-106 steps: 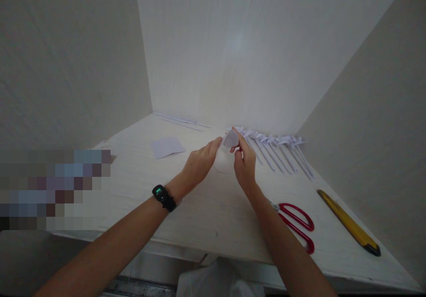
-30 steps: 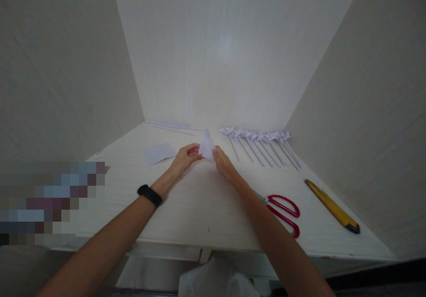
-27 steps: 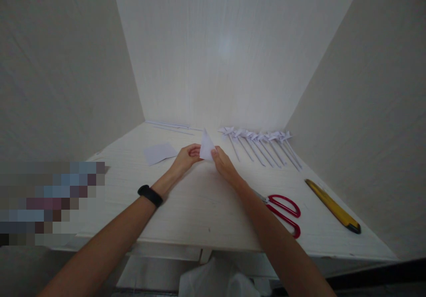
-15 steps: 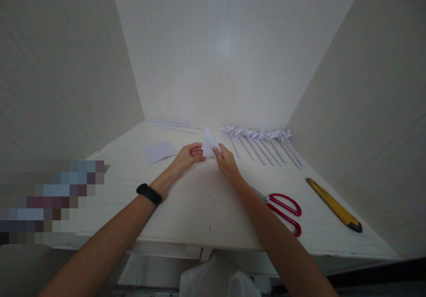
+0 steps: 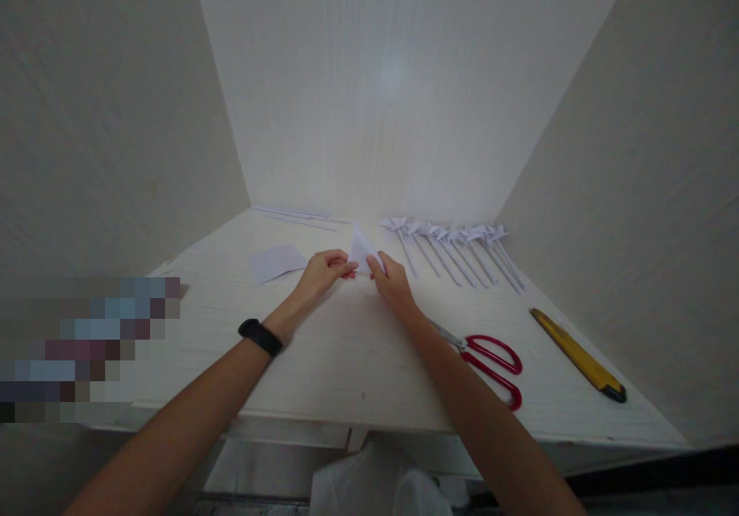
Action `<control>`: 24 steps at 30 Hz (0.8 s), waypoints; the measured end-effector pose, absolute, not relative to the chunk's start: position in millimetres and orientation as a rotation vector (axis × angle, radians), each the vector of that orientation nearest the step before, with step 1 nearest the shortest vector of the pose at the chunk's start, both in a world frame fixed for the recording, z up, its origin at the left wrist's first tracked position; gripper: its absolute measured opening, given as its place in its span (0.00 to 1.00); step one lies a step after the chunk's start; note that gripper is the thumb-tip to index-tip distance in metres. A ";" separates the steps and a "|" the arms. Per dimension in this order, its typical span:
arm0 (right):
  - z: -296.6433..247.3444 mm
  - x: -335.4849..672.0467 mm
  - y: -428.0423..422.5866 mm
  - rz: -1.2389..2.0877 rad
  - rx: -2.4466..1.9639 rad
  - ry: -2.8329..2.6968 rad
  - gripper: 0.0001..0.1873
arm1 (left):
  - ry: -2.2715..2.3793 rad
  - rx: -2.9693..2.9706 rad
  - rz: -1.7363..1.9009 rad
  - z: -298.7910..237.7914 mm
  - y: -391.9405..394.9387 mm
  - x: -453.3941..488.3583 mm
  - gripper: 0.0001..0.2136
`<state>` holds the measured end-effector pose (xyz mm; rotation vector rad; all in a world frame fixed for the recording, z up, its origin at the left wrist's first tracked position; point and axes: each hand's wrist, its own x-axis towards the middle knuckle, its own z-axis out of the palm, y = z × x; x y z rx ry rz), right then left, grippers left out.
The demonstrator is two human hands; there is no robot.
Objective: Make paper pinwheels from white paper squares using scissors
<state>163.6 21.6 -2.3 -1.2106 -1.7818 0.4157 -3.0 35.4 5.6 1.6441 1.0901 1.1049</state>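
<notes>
A white sheet of paper folded into a triangle [image 5: 361,246] is held up over the middle of the table, its point upward. My left hand [image 5: 328,269], below a black wristband, pinches its lower left corner. On the lower right side, my right hand [image 5: 394,281] grips the paper with the thumb across its front. To the left of my left hand lie flat white paper pieces [image 5: 277,262]. Paper pinwheels on sticks [image 5: 442,232] lie in a row beyond my right hand. Red-handled scissors [image 5: 490,354] rest beside my right forearm, their blades partly hidden by it.
Thin white paper sticks [image 5: 294,214] lie along the back left of the white table [image 5: 346,362]. A yellow utility knife [image 5: 577,354] sits near the right edge. Pale walls close in the table at the back and sides. The far left is pixelated.
The fingers of my left hand have closed on the lower left corner of the folded paper, the thumb now on its front. My right hand keeps its grip.
</notes>
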 end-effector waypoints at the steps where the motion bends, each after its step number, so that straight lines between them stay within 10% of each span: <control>1: -2.1 163.3 21.3 0.402 -1.211 -1.786 0.14 | 1.105 1.657 1.097 5.2 35.5 -3.1 0.09; 24: -12.2 177.8 37.4 0.499 -1.157 -1.807 0.12 | 1.029 1.485 0.921 1.7 35.0 -8.2 0.10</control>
